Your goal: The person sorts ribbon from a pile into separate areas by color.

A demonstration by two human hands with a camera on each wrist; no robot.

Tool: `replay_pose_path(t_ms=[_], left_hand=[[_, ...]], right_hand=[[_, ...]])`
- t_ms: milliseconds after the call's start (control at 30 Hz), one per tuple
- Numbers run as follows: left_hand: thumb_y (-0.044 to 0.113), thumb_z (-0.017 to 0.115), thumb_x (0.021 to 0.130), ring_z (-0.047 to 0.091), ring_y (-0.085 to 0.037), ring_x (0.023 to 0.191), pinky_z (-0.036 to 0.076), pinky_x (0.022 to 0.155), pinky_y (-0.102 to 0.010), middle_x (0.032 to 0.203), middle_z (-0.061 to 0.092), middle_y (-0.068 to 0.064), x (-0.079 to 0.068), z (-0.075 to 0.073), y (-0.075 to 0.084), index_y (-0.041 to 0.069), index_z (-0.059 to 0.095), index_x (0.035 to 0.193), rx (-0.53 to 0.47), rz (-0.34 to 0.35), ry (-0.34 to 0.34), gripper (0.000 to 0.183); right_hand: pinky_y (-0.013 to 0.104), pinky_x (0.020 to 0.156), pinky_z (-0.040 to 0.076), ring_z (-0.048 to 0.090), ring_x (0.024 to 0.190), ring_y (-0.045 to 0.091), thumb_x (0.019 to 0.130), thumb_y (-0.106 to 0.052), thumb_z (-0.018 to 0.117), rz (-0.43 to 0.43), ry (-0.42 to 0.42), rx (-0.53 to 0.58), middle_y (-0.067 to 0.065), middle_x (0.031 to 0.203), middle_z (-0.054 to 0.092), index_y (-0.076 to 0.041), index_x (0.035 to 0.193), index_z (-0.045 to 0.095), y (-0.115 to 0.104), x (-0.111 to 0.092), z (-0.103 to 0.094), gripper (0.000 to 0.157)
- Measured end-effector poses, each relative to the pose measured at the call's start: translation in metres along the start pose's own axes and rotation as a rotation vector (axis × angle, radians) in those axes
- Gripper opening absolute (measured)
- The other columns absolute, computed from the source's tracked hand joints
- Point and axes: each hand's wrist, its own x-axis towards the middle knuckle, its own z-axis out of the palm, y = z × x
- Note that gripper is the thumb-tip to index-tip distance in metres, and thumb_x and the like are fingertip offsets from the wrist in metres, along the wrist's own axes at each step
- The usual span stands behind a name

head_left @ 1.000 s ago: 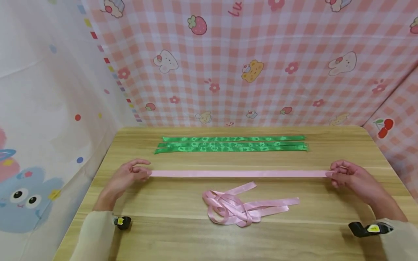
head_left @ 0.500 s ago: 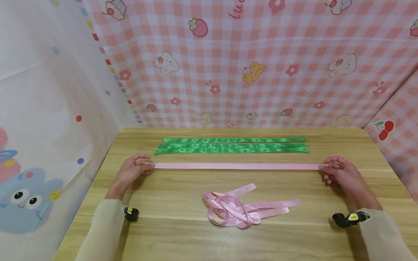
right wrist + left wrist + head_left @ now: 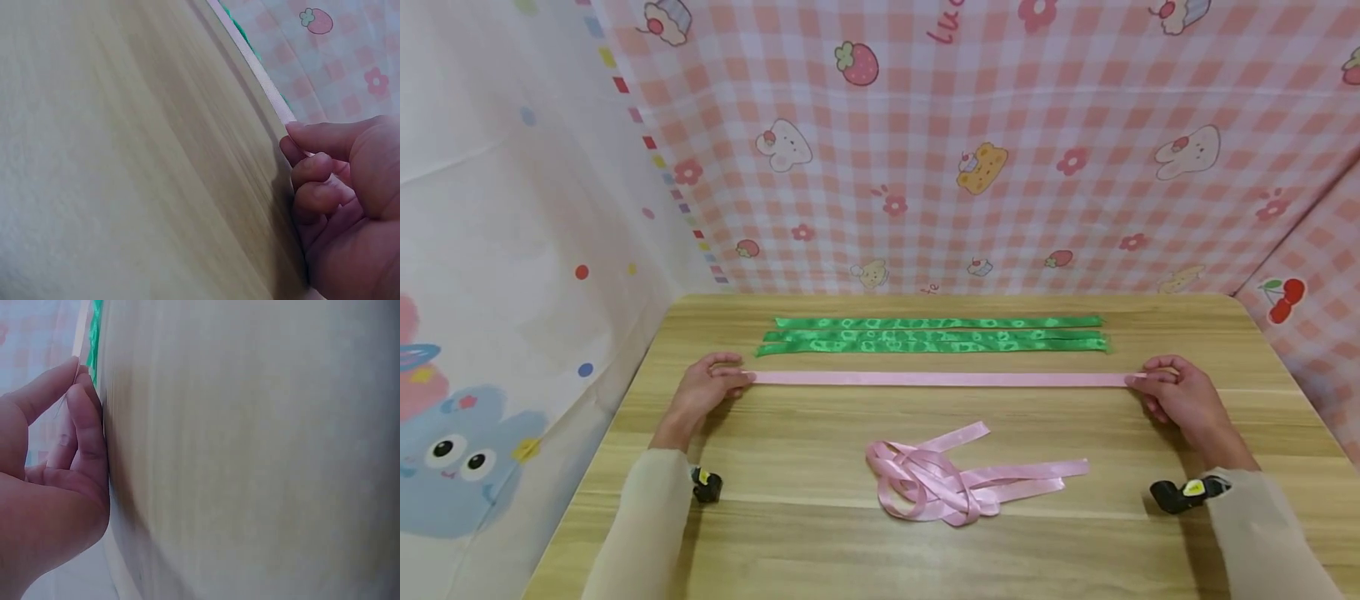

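- Pink ribbon [image 3: 940, 379], straight, near green ribbons [image 3: 940, 345]
- Pinched at one end by left hand [image 3: 703, 386]
- Pinched at other by right hand [image 3: 1183, 396]
- Forearms [image 3: 643, 508] extended forward, well apart

In front of you hangs a pink-and-white checked cloth [image 3: 910, 117] with red strawberries [image 3: 861, 65]. On your left is a white cloth [image 3: 512, 225] with a big-eyed blue cartoon face [image 3: 460, 483]. Your pale brown, wood-grained table [image 3: 805, 554] has round back corners.
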Motion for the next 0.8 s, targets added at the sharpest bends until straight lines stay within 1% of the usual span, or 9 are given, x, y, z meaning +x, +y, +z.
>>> replay_pose_path(t_ms=[133, 267, 467, 633, 800], left_hand=[[0.012, 0.076, 0.088, 0.064, -0.002, 0.075, 0.053, 0.07, -0.017, 0.085, 0.07, 0.013, 0.002, 0.0013, 0.0007, -0.005, 0.041, 0.139, 0.005, -0.017, -0.004, 0.064], [0.011, 0.077, 0.087, 0.063, -0.002, 0.072, 0.052, 0.067, -0.016, 0.084, 0.07, 0.013, 0.0032, 0.0019, 0.0013, -0.006, 0.041, 0.14, -0.004, -0.027, 0.008, 0.066], [0.01, 0.076, 0.088, 0.062, -0.002, 0.07, 0.051, 0.065, -0.017, 0.082, 0.07, 0.014, 0.003, 0.0022, 0.002, -0.005, 0.038, 0.141, -0.017, -0.035, 0.021, 0.067], [0.01, 0.075, 0.088, 0.063, -0.002, 0.073, 0.053, 0.069, -0.017, 0.082, 0.067, 0.013, 0.0011, 0.0019, 0.0019, -0.004, 0.037, 0.143, -0.015, -0.037, 0.023, 0.068], [0.011, 0.074, 0.09, 0.064, -0.001, 0.077, 0.054, 0.074, -0.017, 0.085, 0.067, 0.011, 0.0014, 0.0021, 0.0013, -0.005, 0.037, 0.143, 0.004, -0.018, 0.017, 0.066]], right_hand=[[0.025, 0.043, 0.041, 0.045, 0.048, 0.008, 0.095, -0.024, 0.068, 0.017, 0.015, -0.011, -0.012, 0.059, 0.055, -0.011, 0.105, 0.044, 0.0, -0.0004, 0.0001, 0.03], [0.025, 0.044, 0.041, 0.046, 0.05, 0.008, 0.094, -0.025, 0.07, 0.038, 0.027, -0.002, -0.014, 0.062, 0.056, -0.013, 0.105, 0.044, 0.0008, -0.0002, 0.0009, 0.03], [0.025, 0.045, 0.041, 0.046, 0.051, 0.007, 0.094, -0.026, 0.07, 0.039, 0.04, -0.007, -0.014, 0.063, 0.056, -0.014, 0.104, 0.044, 0.0012, 0.0002, 0.0018, 0.03], [0.025, 0.045, 0.041, 0.047, 0.052, 0.008, 0.094, -0.027, 0.07, 0.038, 0.044, -0.014, -0.015, 0.065, 0.057, -0.015, 0.106, 0.045, 0.0013, -0.0004, 0.0031, 0.031], [0.025, 0.044, 0.041, 0.046, 0.05, 0.007, 0.093, -0.024, 0.071, 0.03, 0.062, -0.01, -0.016, 0.063, 0.057, -0.014, 0.106, 0.045, 0.001, -0.0007, 0.0046, 0.03]])
